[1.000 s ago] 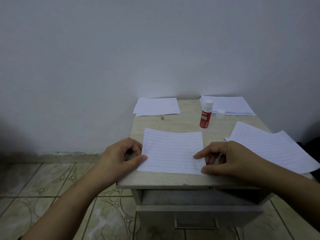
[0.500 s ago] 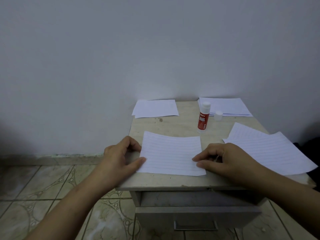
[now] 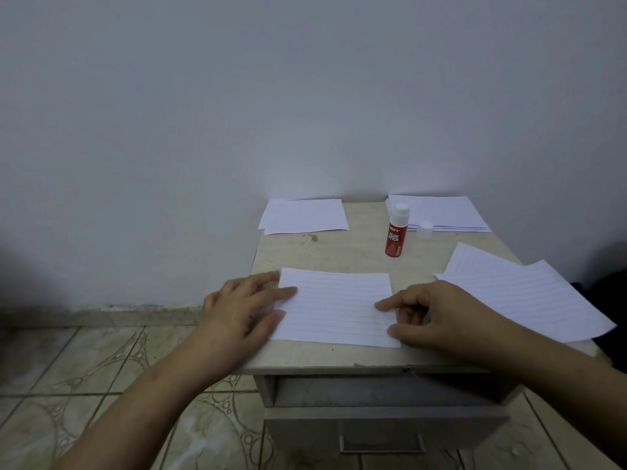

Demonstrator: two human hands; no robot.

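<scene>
A lined white sheet (image 3: 334,307) lies flat at the front of a small beige table (image 3: 339,252). My left hand (image 3: 237,310) rests on the sheet's left edge with its fingers stretched out flat. My right hand (image 3: 441,313) is at the sheet's right edge. Its forefinger and thumb press down on the paper, and its other fingers are curled under. Behind the sheet a red glue stick (image 3: 395,237) stands upright with its white cap (image 3: 424,230) off and set beside it.
Plain sheets (image 3: 303,215) lie at the back left and a paper stack (image 3: 441,212) at the back right, against the wall. Lined sheets (image 3: 519,296) overhang the table's right edge. A drawer (image 3: 383,425) below stands partly pulled out. Tiled floor is to the left.
My left hand's fingers have straightened and slid onto the sheet's left edge. My right hand has let the near right corner down and now presses it flat.
</scene>
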